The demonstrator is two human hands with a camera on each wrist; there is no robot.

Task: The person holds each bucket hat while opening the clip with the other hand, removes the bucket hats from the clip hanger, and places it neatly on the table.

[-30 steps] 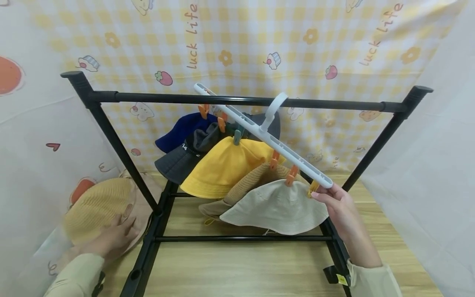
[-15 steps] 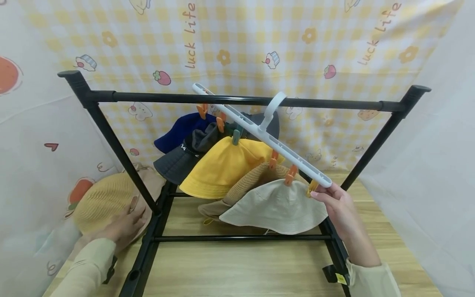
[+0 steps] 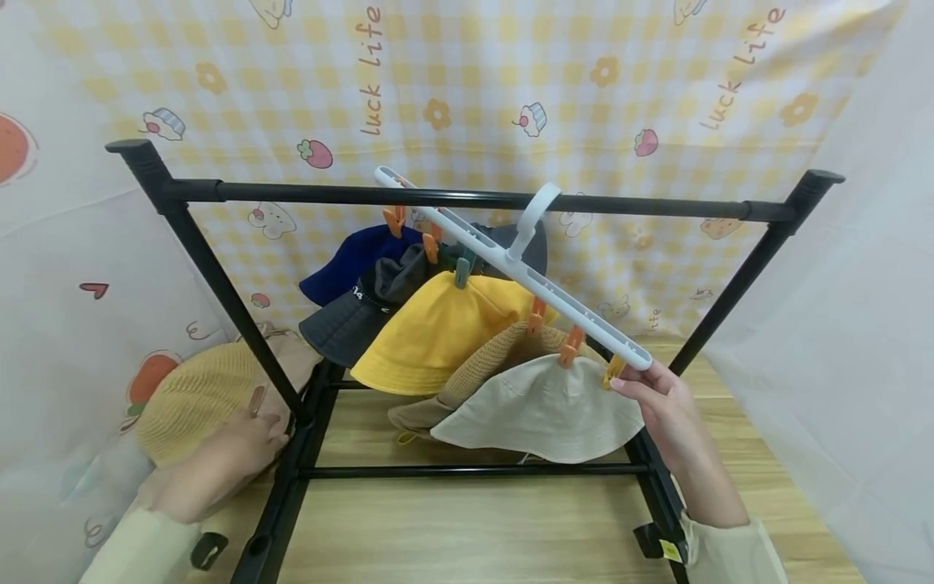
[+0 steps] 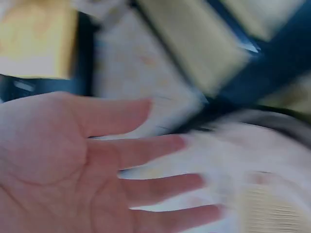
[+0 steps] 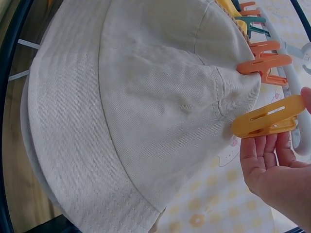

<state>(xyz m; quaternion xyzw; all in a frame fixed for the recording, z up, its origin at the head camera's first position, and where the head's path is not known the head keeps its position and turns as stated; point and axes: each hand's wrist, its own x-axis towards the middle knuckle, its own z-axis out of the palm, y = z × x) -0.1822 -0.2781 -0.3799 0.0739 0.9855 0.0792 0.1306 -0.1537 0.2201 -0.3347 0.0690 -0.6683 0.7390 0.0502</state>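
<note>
At hanger (image 3: 529,275) end, ylw clip (image 5: 267,122), pinched w/ R fingers (image 5: 250,148)

Wood-grain table (image 3: 474,527); on it, 1 rack (image 3: 481,199), piled hats (image 3: 190,393)

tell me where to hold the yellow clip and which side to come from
I'd pinch the yellow clip by its handle ends, coming from the person's right, at the near end of the white hanger. The handles spread apart there, while the other end shows against the pale hat and orange clips sit farther along.
</note>
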